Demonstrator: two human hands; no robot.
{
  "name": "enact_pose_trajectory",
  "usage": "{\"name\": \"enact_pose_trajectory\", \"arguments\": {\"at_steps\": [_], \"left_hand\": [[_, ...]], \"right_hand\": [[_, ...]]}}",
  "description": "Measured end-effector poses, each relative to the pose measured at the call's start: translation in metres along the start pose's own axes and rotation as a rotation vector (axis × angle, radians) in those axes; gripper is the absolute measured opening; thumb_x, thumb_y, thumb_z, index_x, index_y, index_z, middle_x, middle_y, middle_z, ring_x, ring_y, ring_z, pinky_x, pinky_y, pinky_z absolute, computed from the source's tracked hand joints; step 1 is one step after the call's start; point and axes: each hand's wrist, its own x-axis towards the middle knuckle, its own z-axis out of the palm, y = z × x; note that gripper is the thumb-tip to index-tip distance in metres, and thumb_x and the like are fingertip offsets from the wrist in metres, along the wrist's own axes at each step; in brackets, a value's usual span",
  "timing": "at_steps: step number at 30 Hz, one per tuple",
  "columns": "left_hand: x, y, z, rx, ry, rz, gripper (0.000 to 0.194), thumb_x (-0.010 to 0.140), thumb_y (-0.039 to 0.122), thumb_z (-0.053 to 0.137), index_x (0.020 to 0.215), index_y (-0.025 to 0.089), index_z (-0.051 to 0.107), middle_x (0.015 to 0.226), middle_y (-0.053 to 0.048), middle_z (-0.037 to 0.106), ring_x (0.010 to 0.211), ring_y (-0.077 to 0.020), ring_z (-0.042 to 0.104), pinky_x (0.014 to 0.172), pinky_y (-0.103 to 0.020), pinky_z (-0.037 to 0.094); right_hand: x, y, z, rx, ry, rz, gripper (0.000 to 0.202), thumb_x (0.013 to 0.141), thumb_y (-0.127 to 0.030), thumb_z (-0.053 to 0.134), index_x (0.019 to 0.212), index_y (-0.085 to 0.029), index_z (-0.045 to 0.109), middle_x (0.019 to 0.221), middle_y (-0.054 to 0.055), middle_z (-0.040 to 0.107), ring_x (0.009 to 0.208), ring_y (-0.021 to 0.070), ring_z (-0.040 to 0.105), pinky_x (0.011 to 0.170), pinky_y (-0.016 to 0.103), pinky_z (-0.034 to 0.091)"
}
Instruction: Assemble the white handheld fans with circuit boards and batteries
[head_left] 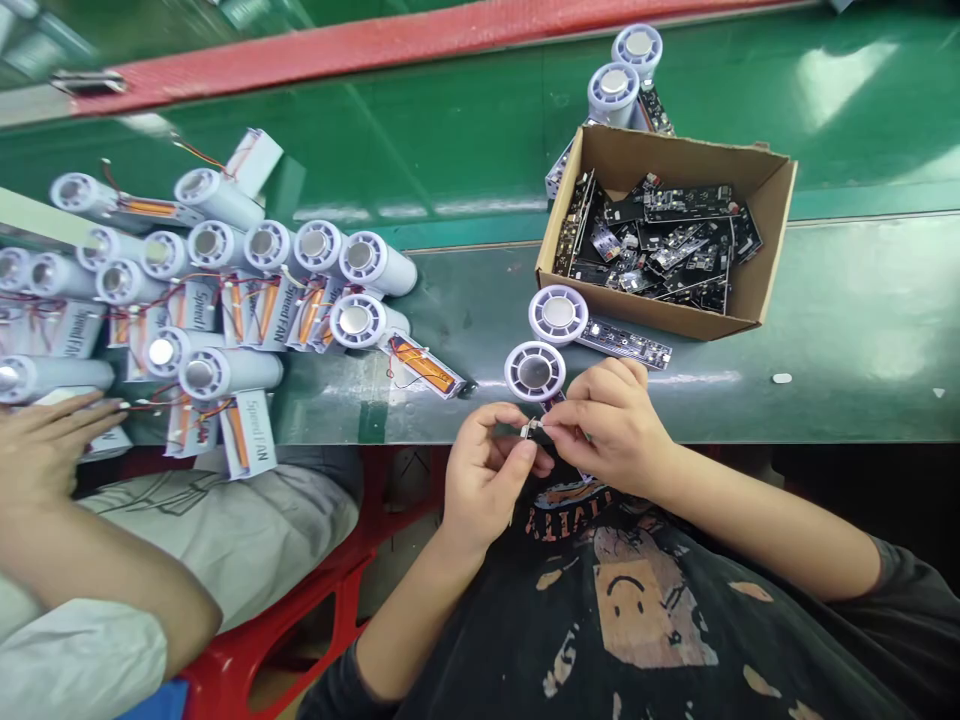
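Observation:
At the table's front edge, my left hand (491, 475) pinches a small white connector (526, 430) between thumb and finger. My right hand (611, 425) meets it from the right, its fingertips closed on a tiny pale piece too small to name. Just beyond them a round lavender fan unit (535, 371) stands on the table, with a dark circuit board partly hidden below it by my right hand. Another fan unit (559, 314) sits behind, beside a black circuit board (626, 343) lying on the table.
An open cardboard box (667, 310) holds several black circuit boards; more fan units (613, 90) stand behind it. Several fan units (379, 262) with wires and white housings fill the left side. At far left rests another person's hand (45, 440). A white bit (782, 379) lies right.

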Motion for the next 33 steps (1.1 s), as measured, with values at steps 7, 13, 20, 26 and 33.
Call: {"name": "enact_pose_trajectory", "arguments": {"at_steps": [7, 13, 20, 26, 33], "left_hand": [[0.005, -0.004, -0.001, -0.175, 0.057, -0.165, 0.027, 0.081, 0.039, 0.075, 0.096, 0.019, 0.063, 0.106, -0.005, 0.071, 0.055, -0.0091, 0.066, 0.047, -0.023, 0.059], [0.006, -0.004, 0.001, -0.169, 0.019, -0.137, 0.024, 0.082, 0.036, 0.076, 0.095, 0.018, 0.067, 0.089, -0.001, 0.071, 0.054, -0.0083, 0.064, 0.047, -0.020, 0.057], [0.006, -0.006, 0.002, -0.122, 0.027, -0.015, 0.018, 0.082, 0.033, 0.076, 0.093, 0.020, 0.070, 0.096, -0.001, 0.067, 0.054, -0.0073, 0.064, 0.044, -0.019, 0.057], [0.005, -0.010, 0.005, -0.203, 0.029, 0.000, 0.015, 0.083, 0.031, 0.075, 0.095, 0.022, 0.070, 0.097, 0.000, 0.067, 0.057, -0.0079, 0.066, 0.046, -0.020, 0.059], [0.003, -0.016, 0.010, -0.155, 0.042, 0.139, 0.010, 0.086, 0.025, 0.072, 0.097, 0.024, 0.071, 0.100, 0.000, 0.068, 0.060, -0.0076, 0.068, 0.048, -0.019, 0.060]], "right_hand": [[0.000, 0.001, 0.000, -0.113, 0.008, -0.084, 0.016, 0.092, -0.027, 0.061, 0.079, -0.026, 0.072, 0.075, -0.002, 0.061, 0.078, 0.0154, 0.048, 0.077, 0.036, 0.029], [0.001, -0.002, -0.002, -0.159, -0.016, -0.085, 0.022, 0.093, -0.027, 0.061, 0.074, -0.024, 0.070, 0.075, -0.001, 0.062, 0.078, 0.0164, 0.047, 0.077, 0.036, 0.028], [0.002, -0.006, -0.005, -0.167, -0.038, -0.057, 0.024, 0.094, -0.026, 0.059, 0.073, -0.022, 0.071, 0.074, 0.000, 0.062, 0.077, 0.0175, 0.045, 0.076, 0.037, 0.028], [0.001, -0.003, -0.001, -0.052, -0.028, 0.021, 0.020, 0.093, -0.027, 0.060, 0.077, -0.022, 0.072, 0.073, 0.000, 0.058, 0.075, 0.0163, 0.045, 0.076, 0.035, 0.030], [0.000, -0.006, -0.003, -0.071, -0.039, 0.040, 0.023, 0.095, -0.027, 0.059, 0.076, -0.022, 0.072, 0.073, 0.000, 0.058, 0.076, 0.0169, 0.045, 0.077, 0.035, 0.029]]}}
